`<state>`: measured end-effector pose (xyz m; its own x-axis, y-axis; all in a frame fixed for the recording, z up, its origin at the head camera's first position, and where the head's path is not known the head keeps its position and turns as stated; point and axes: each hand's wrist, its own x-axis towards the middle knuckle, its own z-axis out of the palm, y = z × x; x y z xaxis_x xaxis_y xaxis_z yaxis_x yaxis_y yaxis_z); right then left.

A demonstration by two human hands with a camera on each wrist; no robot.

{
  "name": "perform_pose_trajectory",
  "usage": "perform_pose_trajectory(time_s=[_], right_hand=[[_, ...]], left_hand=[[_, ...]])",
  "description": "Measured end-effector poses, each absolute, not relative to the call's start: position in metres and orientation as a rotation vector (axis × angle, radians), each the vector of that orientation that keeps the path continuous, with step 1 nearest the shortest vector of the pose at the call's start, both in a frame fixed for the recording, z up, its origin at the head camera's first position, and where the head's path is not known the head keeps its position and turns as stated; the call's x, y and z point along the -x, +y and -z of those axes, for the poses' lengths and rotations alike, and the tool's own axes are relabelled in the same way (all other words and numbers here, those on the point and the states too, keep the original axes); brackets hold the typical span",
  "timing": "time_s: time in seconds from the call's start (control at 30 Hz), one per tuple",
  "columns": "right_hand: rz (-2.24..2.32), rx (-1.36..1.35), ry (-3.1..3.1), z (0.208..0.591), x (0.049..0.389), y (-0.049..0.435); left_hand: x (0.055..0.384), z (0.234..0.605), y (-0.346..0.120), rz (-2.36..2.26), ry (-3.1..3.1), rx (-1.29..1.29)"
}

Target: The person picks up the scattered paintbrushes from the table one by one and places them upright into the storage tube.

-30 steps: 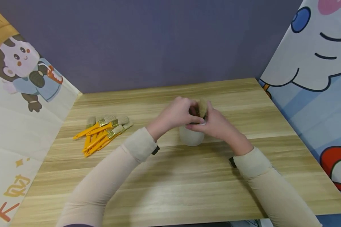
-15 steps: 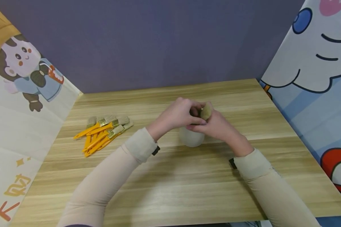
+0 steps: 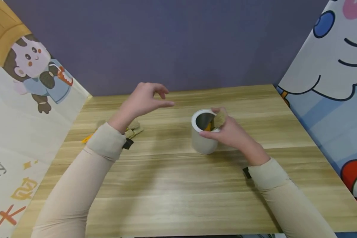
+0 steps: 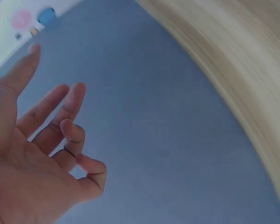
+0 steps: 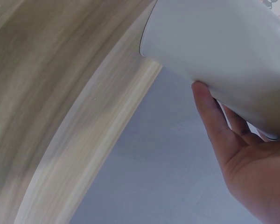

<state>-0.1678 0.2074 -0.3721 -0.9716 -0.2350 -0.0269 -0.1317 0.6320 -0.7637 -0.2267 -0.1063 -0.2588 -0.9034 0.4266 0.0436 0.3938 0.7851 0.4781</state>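
A white cylindrical pot (image 3: 203,142) stands upright on the table, right of centre. My right hand (image 3: 233,132) grips it at the rim, thumb on the near side and fingers around the far right. Inside leans a paintbrush (image 3: 219,119), its pale bristles poking over the rim beside my right palm and its yellow-orange handle down in the pot. In the right wrist view, fingers (image 5: 210,112) lie against the pot's smooth wall. My left hand (image 3: 145,100) hovers left of the pot, holding nothing, thumb apart from the loosely bent fingers.
Several more paintbrushes (image 3: 133,129) lie in a heap at the table's left, mostly hidden behind my left forearm. A purple-grey panel (image 3: 178,46) rises behind the wooden table (image 3: 178,198). Cartoon-printed panels (image 3: 41,76) flank both sides.
My left hand has let go at the pot and moved left toward the brush heap, uncovering the pot's opening. The brush now leans to the right; my right hand stays at the rim.
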Motion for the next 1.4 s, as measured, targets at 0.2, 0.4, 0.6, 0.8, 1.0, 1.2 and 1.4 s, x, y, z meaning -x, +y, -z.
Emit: perform_pose_trajectory(time_s=[0.2,0.4,0.6,0.8,1.0,1.2,1.4], right_hand=[[1.236,0.312,2.740,0.372,0.167,0.208],[1.212,0.334,2.745,0.371,0.168,0.207],[1.197,0.332,2.748,0.370,0.168,0.207],[1.211,0.333,2.726,0.371,0.169,0.208],[1.208,0.326,2.724,0.371,0.168,0.208],[1.196,0.328,2.734,0.370,0.168,0.208],[1.199,0.336,2.736,0.371,0.168,0.208]], left_hand=[[0.243,0.275,-0.167,-0.683,2.894,-0.519],[0.248,0.297,-0.212,-0.598,2.850,-0.427],[0.252,0.322,-0.240,-0.495,2.803,-0.396],[0.254,0.340,-0.258,-0.436,2.776,-0.413],[0.254,0.352,-0.270,-0.473,2.740,-0.389],[0.252,0.363,-0.278,-0.503,2.728,-0.386],[0.251,0.371,-0.281,-0.517,2.701,-0.368]])
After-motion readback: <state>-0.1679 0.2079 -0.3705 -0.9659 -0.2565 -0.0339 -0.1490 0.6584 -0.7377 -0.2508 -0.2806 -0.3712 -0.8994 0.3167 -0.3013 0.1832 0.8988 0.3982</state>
